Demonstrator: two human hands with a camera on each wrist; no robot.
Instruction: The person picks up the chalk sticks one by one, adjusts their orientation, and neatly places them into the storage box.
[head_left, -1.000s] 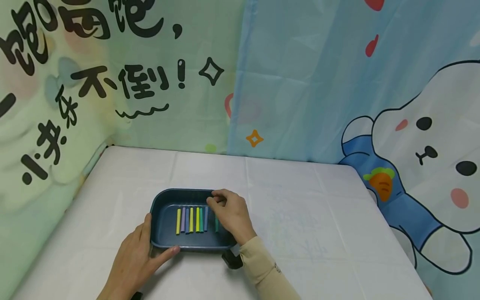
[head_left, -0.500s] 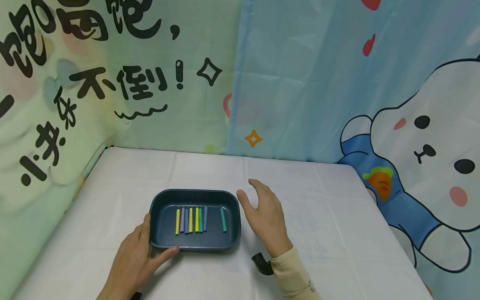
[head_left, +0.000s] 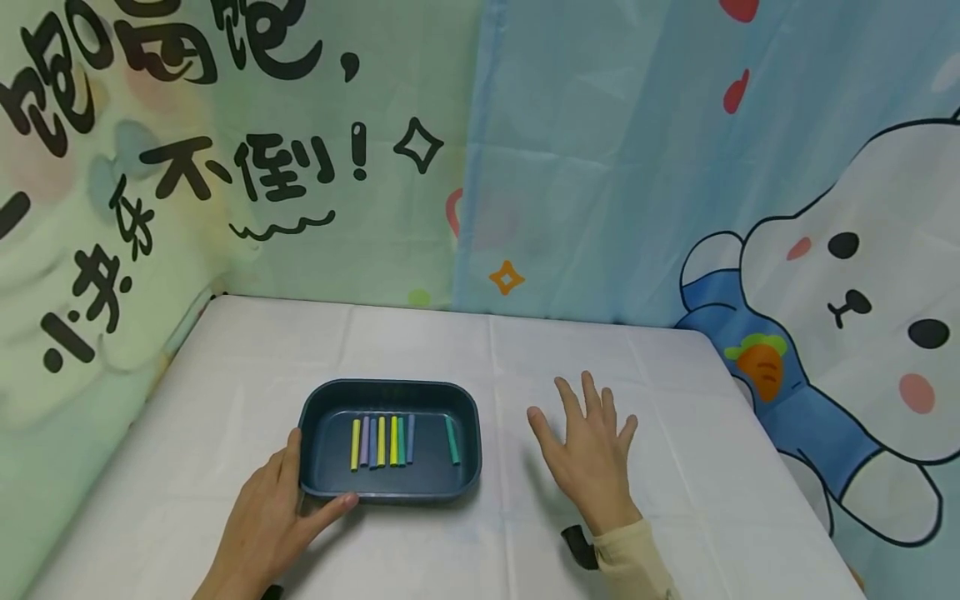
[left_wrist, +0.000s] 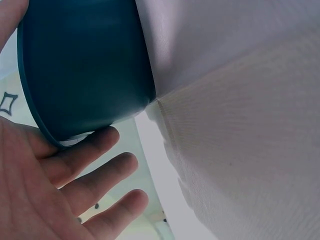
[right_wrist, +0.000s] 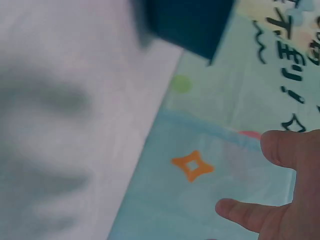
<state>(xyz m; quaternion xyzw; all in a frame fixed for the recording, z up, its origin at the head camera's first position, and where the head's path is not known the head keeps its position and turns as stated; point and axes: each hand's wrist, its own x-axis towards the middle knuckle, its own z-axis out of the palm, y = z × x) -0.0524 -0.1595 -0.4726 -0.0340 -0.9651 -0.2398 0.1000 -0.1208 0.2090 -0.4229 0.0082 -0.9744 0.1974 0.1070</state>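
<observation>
A dark blue rectangular tray (head_left: 390,487) lies on the white-covered table. Inside, several thin coloured sticks stand side by side in a row, with a yellow stick (head_left: 356,444) at its left end and a blue stick (head_left: 411,439) at its right. Apart from them, near the tray's right wall, lies a green stick (head_left: 452,440), slightly tilted. My left hand (head_left: 273,508) rests against the tray's front left corner, thumb along the front rim and fingers at the left side. To the right of the tray, my right hand (head_left: 588,458) hovers with fingers spread, holding nothing.
The table (head_left: 720,492) has a white cloth that reaches to the printed fabric backdrop (head_left: 360,250) behind. At the right hangs more fabric with a large cartoon bear (head_left: 877,375). A black strap (head_left: 580,547) sits at my right wrist.
My right hand has left the inside of the tray, moved right and spread its fingers. The lone green stick has shifted slightly right inside the tray. My left hand stays put.
</observation>
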